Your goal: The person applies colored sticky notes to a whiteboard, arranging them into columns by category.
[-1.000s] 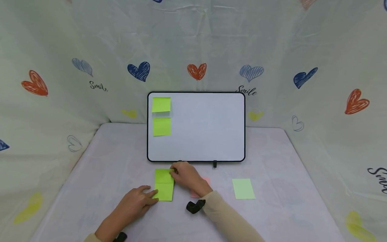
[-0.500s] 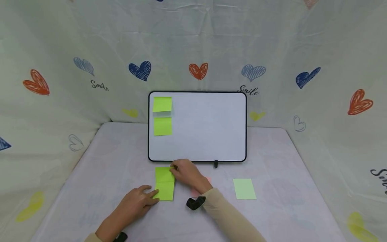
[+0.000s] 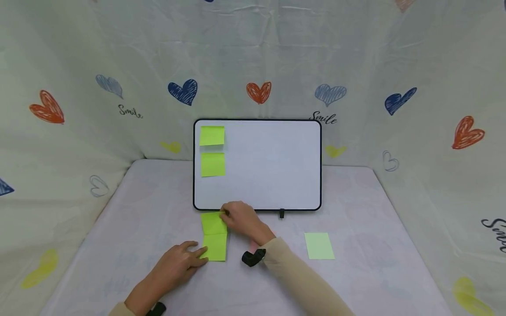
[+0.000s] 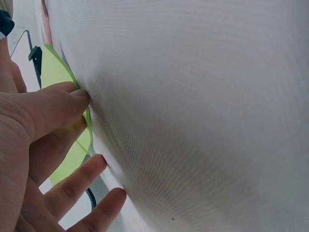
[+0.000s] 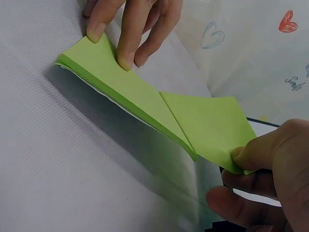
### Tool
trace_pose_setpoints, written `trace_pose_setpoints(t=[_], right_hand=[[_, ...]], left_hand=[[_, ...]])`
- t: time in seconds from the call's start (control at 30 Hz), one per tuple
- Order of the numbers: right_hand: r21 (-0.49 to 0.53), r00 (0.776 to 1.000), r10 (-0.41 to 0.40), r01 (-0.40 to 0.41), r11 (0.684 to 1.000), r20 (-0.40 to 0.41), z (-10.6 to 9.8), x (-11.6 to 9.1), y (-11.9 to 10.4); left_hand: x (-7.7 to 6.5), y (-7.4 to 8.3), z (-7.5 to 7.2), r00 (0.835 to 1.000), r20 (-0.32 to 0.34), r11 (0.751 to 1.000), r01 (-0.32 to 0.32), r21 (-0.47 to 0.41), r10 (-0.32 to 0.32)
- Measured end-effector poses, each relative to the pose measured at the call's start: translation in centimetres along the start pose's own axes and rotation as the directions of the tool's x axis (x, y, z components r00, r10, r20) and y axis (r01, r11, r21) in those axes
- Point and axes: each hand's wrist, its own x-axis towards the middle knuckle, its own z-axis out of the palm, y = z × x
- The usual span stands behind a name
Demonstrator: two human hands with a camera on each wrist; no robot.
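Observation:
A yellow-green sticky note pad [image 3: 215,248] lies on the table below the whiteboard. My left hand [image 3: 178,264] rests at its left edge, fingertips pressing on the pad [image 5: 104,67]. My right hand [image 3: 242,219] pinches the far right corner of the top sticky note [image 3: 212,223] between thumb and finger. That sheet slants up from the pad, its near part still touching it, as the right wrist view shows. Seen in the left wrist view, the left thumb and index finger touch the pad's edge while the other fingers spread over the white cloth.
A black-framed whiteboard [image 3: 272,166] stands at the back, bearing two yellow-green sticky notes [image 3: 212,135] in a column at its left. A pale green pad [image 3: 319,245] lies to the right. A pink pad [image 3: 253,246] is mostly hidden under my right wrist.
My right hand has moved away from me toward the whiteboard, drawing the top sheet farther up off the pad. The left hand has stayed in place.

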Motion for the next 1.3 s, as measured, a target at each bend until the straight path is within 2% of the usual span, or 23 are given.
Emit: trace_pose_setpoints(t=[0.27,0.37,0.53,0.7,0.9,1.13,1.3], right_hand=[[-0.051,1.000,-0.001,0.001,0.999,0.012,-0.6,0.9,-0.1],[-0.058,0.999,-0.031,0.029,0.998,-0.037,-1.2,1.5,0.1],[-0.079,0.984,-0.101,0.090,0.993,-0.148,-3.8,2.9,0.7],[-0.084,0.967,-0.145,0.130,0.988,-0.211,-5.5,3.7,0.8],[-0.089,0.958,-0.152,0.134,0.987,-0.244,-5.6,4.1,0.8],[-0.129,0.933,-0.161,0.125,0.984,-0.322,-5.3,4.7,0.9],[-0.132,0.934,-0.157,0.120,0.984,-0.321,-5.0,5.1,1.0]], left_hand=[[0.0,-0.1,0.1,1.000,0.009,1.000,0.016,-0.003,-0.016],[-0.1,0.0,0.1,0.998,0.036,0.999,0.043,-0.015,-0.042],[-0.4,0.1,0.0,0.992,0.089,0.994,0.099,-0.054,-0.094],[-0.8,0.0,0.0,0.990,0.088,0.988,0.119,-0.099,-0.110],[-1.1,0.1,-0.1,0.987,0.101,0.981,0.135,-0.139,-0.122],[-0.7,0.1,-0.1,0.983,0.125,0.976,0.156,-0.151,-0.137],[-0.6,0.2,-0.3,0.980,0.141,0.974,0.166,-0.157,-0.144]])
